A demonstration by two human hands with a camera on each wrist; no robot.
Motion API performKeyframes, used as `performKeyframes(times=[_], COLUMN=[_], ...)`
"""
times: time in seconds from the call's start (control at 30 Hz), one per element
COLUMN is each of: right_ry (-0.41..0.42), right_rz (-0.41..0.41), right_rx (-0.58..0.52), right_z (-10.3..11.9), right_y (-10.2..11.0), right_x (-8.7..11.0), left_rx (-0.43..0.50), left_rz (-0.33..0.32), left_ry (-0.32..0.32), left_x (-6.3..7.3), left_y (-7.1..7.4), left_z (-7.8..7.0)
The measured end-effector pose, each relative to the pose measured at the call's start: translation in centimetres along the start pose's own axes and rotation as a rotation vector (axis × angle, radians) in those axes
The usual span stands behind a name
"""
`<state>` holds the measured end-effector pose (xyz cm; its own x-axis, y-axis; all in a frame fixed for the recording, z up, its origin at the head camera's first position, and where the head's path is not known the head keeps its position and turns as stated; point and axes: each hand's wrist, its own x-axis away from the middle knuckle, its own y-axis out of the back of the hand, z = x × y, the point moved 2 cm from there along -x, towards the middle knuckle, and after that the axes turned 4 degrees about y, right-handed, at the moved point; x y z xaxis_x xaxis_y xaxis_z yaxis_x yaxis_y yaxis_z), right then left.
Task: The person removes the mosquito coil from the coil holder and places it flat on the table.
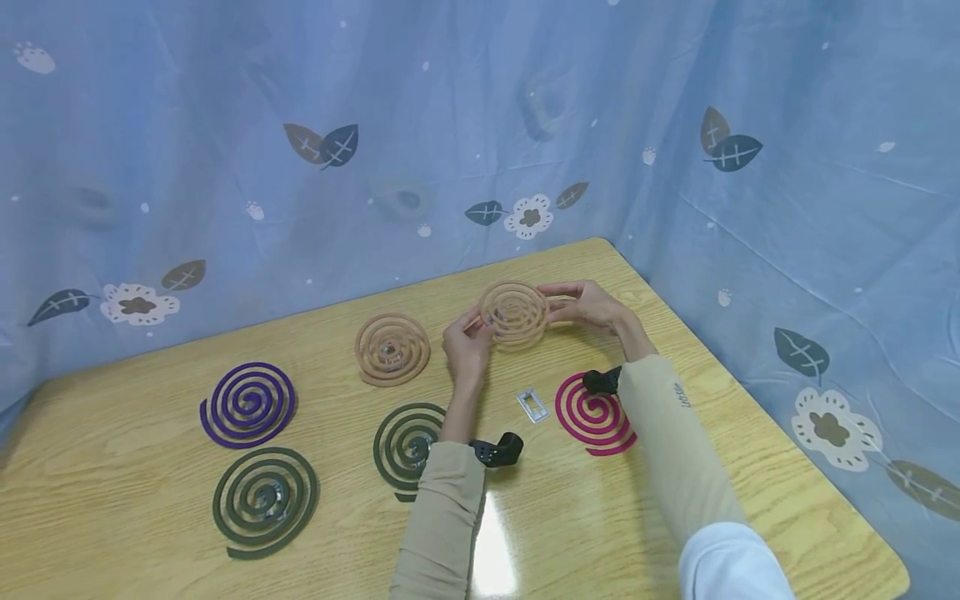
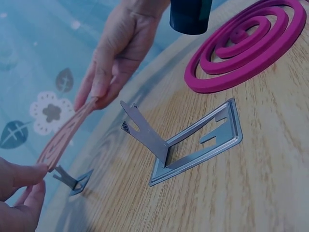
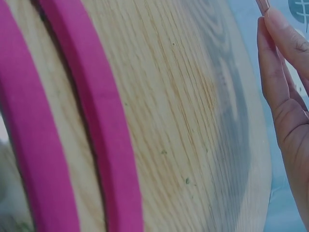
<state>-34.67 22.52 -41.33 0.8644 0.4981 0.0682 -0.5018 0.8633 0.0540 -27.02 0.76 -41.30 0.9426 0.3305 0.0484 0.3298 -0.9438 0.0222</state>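
Both hands hold a tan mosquito coil (image 1: 514, 311) by opposite edges, raised above the far part of the table. My left hand (image 1: 467, 346) pinches its left edge between thumb and fingers. The right hand (image 1: 595, 306) pinches the right edge; in the right wrist view only a bit of the coil shows at those fingertips (image 3: 276, 19). Beneath the coil, in the left wrist view, a small metal stand (image 2: 73, 182) with a raised prong is on the table. Nearer lies another metal coil stand (image 2: 150, 137), its forked tab bent up.
A pink coil (image 1: 595, 407) lies under the right wrist's camera. Another tan coil (image 1: 392, 350) sits left of my left hand, with a dark green coil (image 1: 405, 442) by the left forearm. Farther left are a purple coil (image 1: 250, 403) and a second green coil (image 1: 266, 497).
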Motion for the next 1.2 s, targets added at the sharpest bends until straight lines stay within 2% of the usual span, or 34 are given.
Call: performKeyframes(times=[0.3, 0.6, 0.9, 1.2], right_ry=[0.001, -0.01, -0.023, -0.03], right_rz=[-0.033, -0.023, -0.041, -0.073], right_rx=[0.018, -0.003, 0.049, 0.065], right_z=[0.1, 0.3, 0.3, 0.2], right_y=[0.6, 1.3, 1.9, 2.7], right_x=[0.4, 1.4, 1.9, 2.5], left_rx=[-0.027, -0.012, -0.021, -0.028], left_rz=[-0.003, 0.038, 0.053, 0.091], left_ry=[0.017, 0.005, -0.043, -0.051], left_x=[0.0, 0.5, 0.8, 1.1], left_y=[-0.5, -1.4, -1.6, -2.4], left_z=[-0.2, -0.5, -0.3, -0.3])
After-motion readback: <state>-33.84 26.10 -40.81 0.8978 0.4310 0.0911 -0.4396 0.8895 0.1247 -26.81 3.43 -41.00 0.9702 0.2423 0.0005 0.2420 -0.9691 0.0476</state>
